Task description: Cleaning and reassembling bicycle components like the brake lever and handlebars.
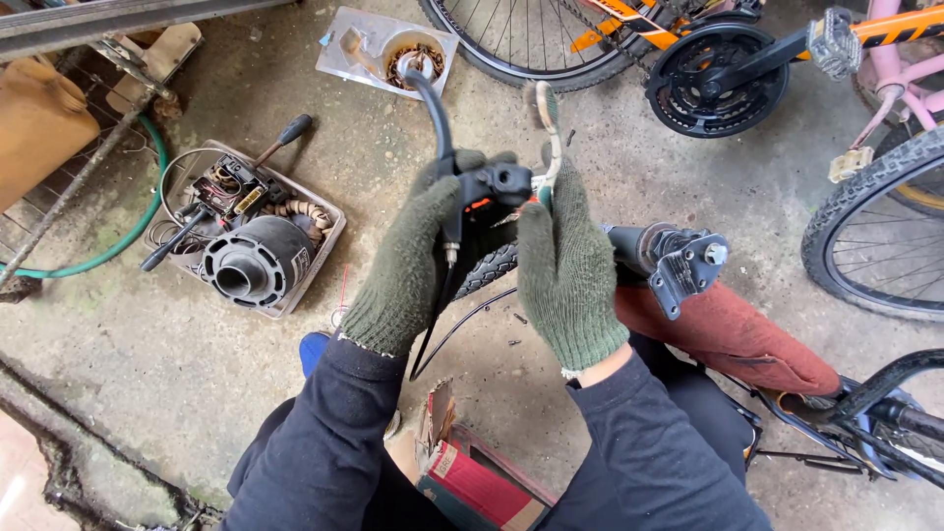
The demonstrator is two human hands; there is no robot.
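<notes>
Both my hands wear dark green knit gloves. My left hand (pixel 408 261) grips a black bicycle brake lever (pixel 462 177), its curved blade pointing up and a cable hanging below. My right hand (pixel 567 265) holds pliers (pixel 547 133) with pale handles against the lever's clamp body. Behind my hands runs a black handlebar (pixel 629 246) with a metal shifter bracket (pixel 685 265) at its end.
A tray of parts with a black cylinder and screwdrivers (pixel 251 236) lies left on the concrete floor. A plastic package (pixel 385 49) lies ahead. Bicycle wheels and a crankset (pixel 718 74) stand top right. A cardboard box (pixel 462 472) sits between my knees.
</notes>
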